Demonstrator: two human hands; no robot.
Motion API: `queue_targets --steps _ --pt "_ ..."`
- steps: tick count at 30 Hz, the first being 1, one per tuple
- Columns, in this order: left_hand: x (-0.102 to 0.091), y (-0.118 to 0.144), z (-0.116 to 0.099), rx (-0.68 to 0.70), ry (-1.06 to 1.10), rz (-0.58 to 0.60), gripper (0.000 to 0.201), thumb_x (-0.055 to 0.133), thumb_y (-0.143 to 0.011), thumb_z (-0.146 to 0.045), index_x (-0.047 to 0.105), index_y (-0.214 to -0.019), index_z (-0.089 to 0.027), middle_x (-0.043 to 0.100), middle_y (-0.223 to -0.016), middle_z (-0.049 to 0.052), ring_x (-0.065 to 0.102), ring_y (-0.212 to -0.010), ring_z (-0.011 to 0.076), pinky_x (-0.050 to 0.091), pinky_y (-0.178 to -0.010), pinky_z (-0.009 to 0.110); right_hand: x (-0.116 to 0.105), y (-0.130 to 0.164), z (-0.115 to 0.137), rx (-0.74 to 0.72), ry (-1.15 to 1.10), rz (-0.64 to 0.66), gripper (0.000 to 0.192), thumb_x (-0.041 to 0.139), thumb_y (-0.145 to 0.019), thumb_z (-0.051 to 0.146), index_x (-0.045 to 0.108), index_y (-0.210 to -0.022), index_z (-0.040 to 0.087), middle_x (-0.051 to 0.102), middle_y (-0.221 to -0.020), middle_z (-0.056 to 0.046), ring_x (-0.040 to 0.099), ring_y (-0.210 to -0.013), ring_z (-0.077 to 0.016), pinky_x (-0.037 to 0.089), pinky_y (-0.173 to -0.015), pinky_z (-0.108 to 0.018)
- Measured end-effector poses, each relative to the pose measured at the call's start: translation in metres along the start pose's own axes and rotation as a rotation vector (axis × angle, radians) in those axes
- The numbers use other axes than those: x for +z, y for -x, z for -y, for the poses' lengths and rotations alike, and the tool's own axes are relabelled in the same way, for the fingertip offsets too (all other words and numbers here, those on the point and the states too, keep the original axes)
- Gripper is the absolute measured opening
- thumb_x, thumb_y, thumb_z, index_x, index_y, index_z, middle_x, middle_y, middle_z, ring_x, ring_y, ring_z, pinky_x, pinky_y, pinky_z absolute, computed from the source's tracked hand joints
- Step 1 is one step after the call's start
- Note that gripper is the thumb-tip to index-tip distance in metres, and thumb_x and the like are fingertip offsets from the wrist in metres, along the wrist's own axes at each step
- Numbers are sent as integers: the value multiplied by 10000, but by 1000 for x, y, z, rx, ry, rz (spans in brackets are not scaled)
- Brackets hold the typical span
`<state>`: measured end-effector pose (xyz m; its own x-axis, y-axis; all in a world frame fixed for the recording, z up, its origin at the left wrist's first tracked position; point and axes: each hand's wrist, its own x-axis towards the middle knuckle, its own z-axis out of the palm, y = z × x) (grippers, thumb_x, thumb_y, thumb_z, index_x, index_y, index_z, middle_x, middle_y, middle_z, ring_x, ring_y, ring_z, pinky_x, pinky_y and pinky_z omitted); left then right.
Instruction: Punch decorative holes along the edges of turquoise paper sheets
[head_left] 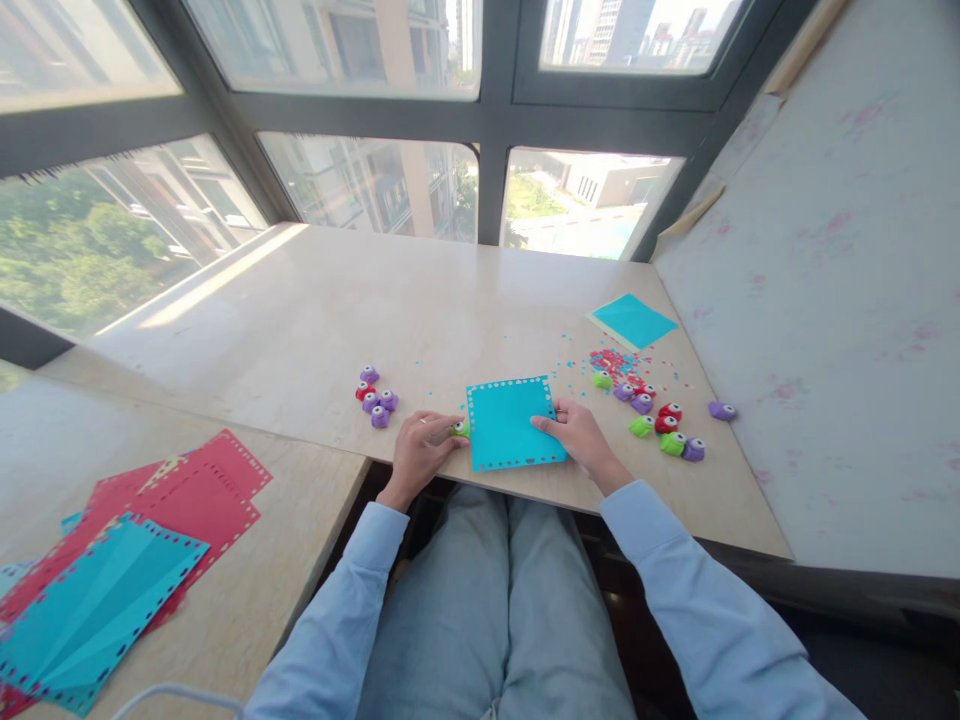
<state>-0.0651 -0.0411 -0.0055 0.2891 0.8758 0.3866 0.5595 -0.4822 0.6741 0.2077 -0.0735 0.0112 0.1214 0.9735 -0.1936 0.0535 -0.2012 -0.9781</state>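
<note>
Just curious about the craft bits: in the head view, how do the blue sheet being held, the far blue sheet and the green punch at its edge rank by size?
1. held blue sheet
2. far blue sheet, though distance may shrink it
3. green punch

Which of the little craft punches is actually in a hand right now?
The green punch at the left edge of the blue sheet, gripped by the left hand. Every other punch lies loose on the table in clusters left and right.

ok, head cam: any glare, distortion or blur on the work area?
Head view: windows blown out bright, sun streak across the sill; strong wide-angle bending at the edges; blue paper, left hand and right hand evenly lit and sharp, small punch too tiny for detail.
</note>
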Motion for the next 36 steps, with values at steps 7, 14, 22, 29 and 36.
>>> queue_targets --steps 7,14,22,29,36 --pt "-2 -1 -2 19 7 14 232 779 -763 -341 763 -990 -298 762 -909 17 656 -888 226 503 -850 400 7 0 -1 16 -3 11 476 812 -623 518 670 -942 194 769 -918 -78 725 -816 -278 594 -700 -401" --pt "-1 -2 -2 29 -1 20 259 798 -745 -329 762 -1001 -316 759 -895 10 650 -900 228 504 -842 387 15 -2 -5 -21 44 -1 397 765 -675 483 656 -923 193 759 -881 -67 707 -756 -243 572 -658 -360" --pt "-2 1 -3 7 5 5 380 795 -746 -417 722 -1092 -277 722 -1095 55 639 -1041 260 482 -941 432 23 -5 -10 -62 154 -32 360 719 -704 488 643 -887 187 752 -835 -74 702 -714 -245 558 -596 -348" --pt "-10 8 -6 -39 203 -46 322 713 -835 -360 689 -1128 -229 670 -1166 90 620 -1100 237 501 -968 421 -3 -2 5 -171 249 -70 518 736 -744 525 672 -1119 173 742 -1082 -144 711 -987 -303 581 -870 -470" --pt "-11 7 -7 0 85 37 204 719 -834 -258 729 -1036 -234 713 -1016 62 641 -969 217 500 -873 371 -14 15 1 -682 785 115 468 637 -893 437 604 -1318 244 589 -1382 -116 542 -1286 -292 473 -1061 -508"
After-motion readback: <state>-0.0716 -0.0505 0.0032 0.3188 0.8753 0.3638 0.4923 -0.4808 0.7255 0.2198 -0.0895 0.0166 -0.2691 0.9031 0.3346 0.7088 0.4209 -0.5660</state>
